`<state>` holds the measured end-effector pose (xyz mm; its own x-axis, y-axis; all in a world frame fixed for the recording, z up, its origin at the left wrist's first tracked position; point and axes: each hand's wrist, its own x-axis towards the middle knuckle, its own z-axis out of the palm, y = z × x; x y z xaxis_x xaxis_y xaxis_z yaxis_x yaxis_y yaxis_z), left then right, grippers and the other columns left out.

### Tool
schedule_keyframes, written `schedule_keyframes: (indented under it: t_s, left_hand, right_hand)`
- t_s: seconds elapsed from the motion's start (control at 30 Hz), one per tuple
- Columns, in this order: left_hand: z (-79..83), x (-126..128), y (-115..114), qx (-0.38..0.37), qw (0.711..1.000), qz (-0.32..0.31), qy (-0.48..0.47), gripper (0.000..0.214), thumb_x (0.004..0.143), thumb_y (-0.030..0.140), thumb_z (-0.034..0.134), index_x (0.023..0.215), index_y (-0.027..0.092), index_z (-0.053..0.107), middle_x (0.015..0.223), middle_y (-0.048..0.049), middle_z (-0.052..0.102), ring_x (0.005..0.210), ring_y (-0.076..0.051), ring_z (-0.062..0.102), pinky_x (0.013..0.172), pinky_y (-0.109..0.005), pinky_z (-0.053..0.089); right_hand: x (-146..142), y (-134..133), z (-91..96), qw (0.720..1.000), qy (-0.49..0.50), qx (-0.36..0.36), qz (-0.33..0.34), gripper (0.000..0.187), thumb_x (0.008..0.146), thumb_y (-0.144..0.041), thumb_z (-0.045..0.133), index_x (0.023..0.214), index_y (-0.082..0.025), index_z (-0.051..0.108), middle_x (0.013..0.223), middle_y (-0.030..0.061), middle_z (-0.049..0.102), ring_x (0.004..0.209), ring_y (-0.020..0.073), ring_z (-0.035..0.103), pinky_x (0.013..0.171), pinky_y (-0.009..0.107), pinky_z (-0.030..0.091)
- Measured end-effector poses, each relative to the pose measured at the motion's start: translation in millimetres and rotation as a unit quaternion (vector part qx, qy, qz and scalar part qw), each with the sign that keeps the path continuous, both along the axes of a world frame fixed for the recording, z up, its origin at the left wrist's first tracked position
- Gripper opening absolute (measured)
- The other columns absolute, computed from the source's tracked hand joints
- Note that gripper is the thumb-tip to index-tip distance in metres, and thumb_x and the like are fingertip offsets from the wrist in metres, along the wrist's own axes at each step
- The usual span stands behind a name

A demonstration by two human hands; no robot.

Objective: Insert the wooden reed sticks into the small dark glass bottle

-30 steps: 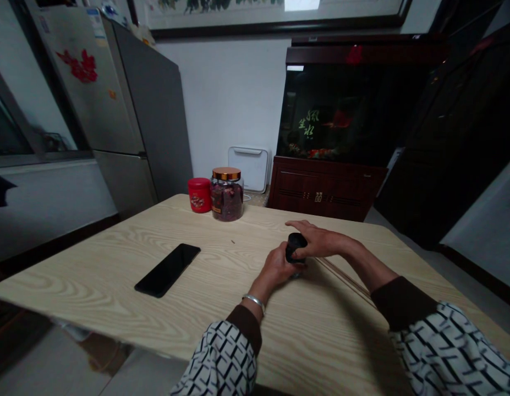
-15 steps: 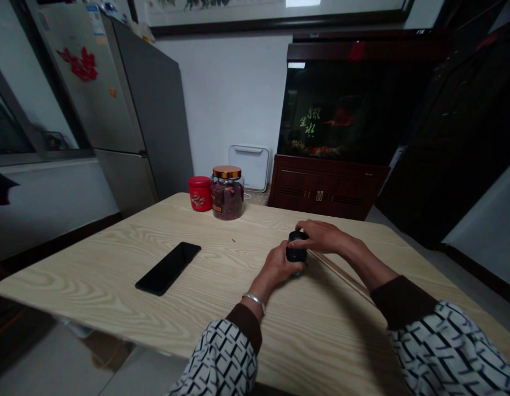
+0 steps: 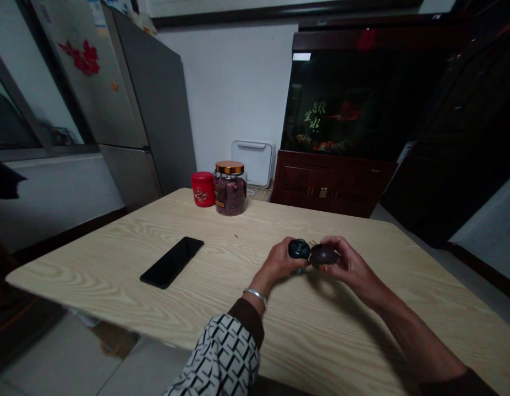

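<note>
Holding a small dark round container [image 3: 299, 249] in the closed left grip [image 3: 279, 263], while the curled right grip [image 3: 349, 267] is clasping a dark brown rounded piece [image 3: 322, 256] just beside it, above the bench [image 3: 114, 264].

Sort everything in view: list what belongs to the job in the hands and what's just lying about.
In use: left hand holding a dark round piece; right hand holding a brown rounded piece.

Lying about: black phone; glass jar; red tin.
</note>
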<state>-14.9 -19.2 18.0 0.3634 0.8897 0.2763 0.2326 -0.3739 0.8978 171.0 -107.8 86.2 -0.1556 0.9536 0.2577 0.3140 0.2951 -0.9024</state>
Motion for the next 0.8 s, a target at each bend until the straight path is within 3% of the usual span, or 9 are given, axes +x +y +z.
schedule_keyframes:
  t_s: [0.13, 0.23, 0.4, 0.5, 0.57, 0.67, 0.8]
  left_hand:
    - [-2.4, 0, 2, 0.003, 1.0, -0.002, -0.013, 0.063, 0.063, 0.039, 0.087, 0.117, 0.017, 0.064, 0.101, -0.0068, 0.071, 0.093, -0.022, 0.064, 0.082, -0.031, 0.05]
    - [-3.6, 1, 3, -0.006, 1.0, -0.009, -0.025, 0.063, 0.061, 0.038, 0.088, 0.116, 0.015, 0.064, 0.1, -0.0071, 0.07, 0.092, -0.022, 0.064, 0.082, -0.031, 0.051]
    - [-2.9, 2, 3, -0.007, 0.999, -0.011, -0.032, 0.062, 0.062, 0.035, 0.088, 0.116, 0.016, 0.064, 0.101, -0.008, 0.07, 0.093, -0.023, 0.064, 0.084, -0.034, 0.051]
    - [-3.5, 2, 4, -0.009, 0.999, -0.019, -0.038, 0.063, 0.062, 0.036, 0.088, 0.115, 0.015, 0.064, 0.102, -0.0087, 0.07, 0.095, -0.024, 0.065, 0.085, -0.036, 0.052]
    - [-4.1, 2, 5, -0.01, 0.999, -0.021, -0.044, 0.062, 0.061, 0.034, 0.089, 0.115, 0.015, 0.064, 0.102, -0.0088, 0.07, 0.095, -0.025, 0.065, 0.086, -0.037, 0.053]
    - [-4.1, 2, 5, -0.014, 0.999, -0.015, -0.046, 0.061, 0.061, 0.033, 0.088, 0.114, 0.015, 0.065, 0.101, -0.0085, 0.07, 0.095, -0.025, 0.065, 0.088, -0.039, 0.053]
    - [-3.2, 2, 5, -0.019, 0.999, -0.014, -0.035, 0.063, 0.06, 0.034, 0.089, 0.115, 0.015, 0.064, 0.1, -0.0093, 0.07, 0.095, -0.026, 0.065, 0.088, -0.04, 0.053]
  right_hand:
    - [-9, -29, -56.1, 0.999, -0.029, -0.019, -0.035, 0.043, 0.08, -0.031, 0.066, 0.114, -0.027, 0.039, 0.1, 0.0032, 0.062, 0.091, 0.0203, 0.062, 0.081, 0.035, 0.05]
    - [-19, -40, -72.2, 0.992, -0.109, 0.01, -0.066, 0.043, 0.08, -0.028, 0.066, 0.114, -0.027, 0.039, 0.108, 0.0044, 0.06, 0.099, 0.0219, 0.061, 0.088, 0.038, 0.048]
    - [-15, -38, -65.2, 0.982, -0.17, 0.028, -0.077, 0.048, 0.078, -0.038, 0.071, 0.118, -0.027, 0.048, 0.119, 0.007, 0.06, 0.111, 0.026, 0.059, 0.095, 0.041, 0.048]
    - [18, -24, -53.8, 0.965, -0.198, 0.046, -0.165, 0.029, 0.092, -0.042, 0.054, 0.115, -0.024, 0.057, 0.117, 0.0094, 0.062, 0.105, 0.0247, 0.062, 0.09, 0.039, 0.049]
    - [47, -13, -48.4, 0.927, -0.289, 0.039, -0.235, 0.028, 0.095, -0.04, 0.047, 0.104, -0.021, 0.064, 0.112, 0.0111, 0.064, 0.095, 0.0249, 0.064, 0.083, 0.039, 0.049]
    - [78, -3, -48.2, 0.863, -0.431, 0.002, -0.264, 0.031, 0.095, -0.034, 0.043, 0.098, -0.021, 0.071, 0.105, 0.012, 0.067, 0.096, 0.0278, 0.065, 0.079, 0.039, 0.047]
    - [82, -2, -55.8, 0.823, -0.505, -0.01, -0.262, 0.032, 0.095, -0.03, 0.042, 0.097, -0.022, 0.072, 0.1, 0.0116, 0.068, 0.096, 0.0273, 0.065, 0.073, 0.035, 0.044]
